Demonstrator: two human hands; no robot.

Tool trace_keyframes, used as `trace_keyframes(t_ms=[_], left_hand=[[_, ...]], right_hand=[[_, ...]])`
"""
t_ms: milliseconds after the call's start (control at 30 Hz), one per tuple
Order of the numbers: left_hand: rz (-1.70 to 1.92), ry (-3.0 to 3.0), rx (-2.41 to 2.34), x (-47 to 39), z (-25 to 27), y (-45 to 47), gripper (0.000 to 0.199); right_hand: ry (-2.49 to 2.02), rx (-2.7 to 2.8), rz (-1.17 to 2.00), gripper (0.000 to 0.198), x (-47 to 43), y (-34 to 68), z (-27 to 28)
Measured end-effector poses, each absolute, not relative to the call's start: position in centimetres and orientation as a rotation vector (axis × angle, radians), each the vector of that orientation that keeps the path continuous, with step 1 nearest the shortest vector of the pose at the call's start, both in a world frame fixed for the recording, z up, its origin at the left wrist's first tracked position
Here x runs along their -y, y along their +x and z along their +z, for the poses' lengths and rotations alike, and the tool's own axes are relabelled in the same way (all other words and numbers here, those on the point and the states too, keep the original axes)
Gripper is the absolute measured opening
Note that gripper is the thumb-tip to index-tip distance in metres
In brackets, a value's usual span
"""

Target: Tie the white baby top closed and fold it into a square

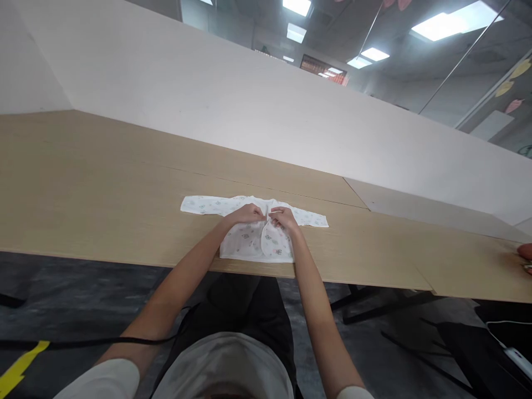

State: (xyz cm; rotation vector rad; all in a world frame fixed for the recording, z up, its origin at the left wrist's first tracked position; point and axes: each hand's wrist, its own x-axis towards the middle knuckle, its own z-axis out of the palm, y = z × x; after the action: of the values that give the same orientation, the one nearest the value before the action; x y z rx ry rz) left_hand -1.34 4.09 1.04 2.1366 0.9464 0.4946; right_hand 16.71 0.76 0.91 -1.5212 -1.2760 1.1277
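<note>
A small white baby shirt with a scattered print lies on the table, its sleeves spread left and right and its hem near the front edge. My left hand is closed at the middle of the front, pinching the cloth by the opening. Just to its right, my right hand is closed on the other side of that opening, fingertips close to the left ones. The small spot between my fingertips is too fine to make out.
The light wooden table runs across the view, with a white partition along its back. Another person's hand shows at the right edge. A black chair stands at the lower right; a black strap crosses the lower left.
</note>
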Motion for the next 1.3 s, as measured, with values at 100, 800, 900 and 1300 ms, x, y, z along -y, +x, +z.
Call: trace_keyframes(t_ms=[100, 800, 900, 1300], left_hand=[[0.268, 2.160, -0.906, -3.7, 1.5, -1.4, 0.031], [0.167, 2.105, -0.842, -3.4, 2.1, -1.9, 0.015], [0.168, 2.104, -0.850, -3.4, 2.1, -1.8, 0.013], [0.133, 2.102, -0.867, -3.5, 2.2, -1.7, 0.019]], right_hand=[[-1.494, 1.356, 1.188, 0.009, -0.3, 17.2, 1.6], [-1.533, 1.963, 1.454, 0.010, 0.8, 16.2, 2.0], [-1.527, 1.931, 1.449, 0.011, 0.8, 16.4, 2.0], [-1.551, 1.871, 1.431, 0.009, 0.2, 16.7, 1.0]])
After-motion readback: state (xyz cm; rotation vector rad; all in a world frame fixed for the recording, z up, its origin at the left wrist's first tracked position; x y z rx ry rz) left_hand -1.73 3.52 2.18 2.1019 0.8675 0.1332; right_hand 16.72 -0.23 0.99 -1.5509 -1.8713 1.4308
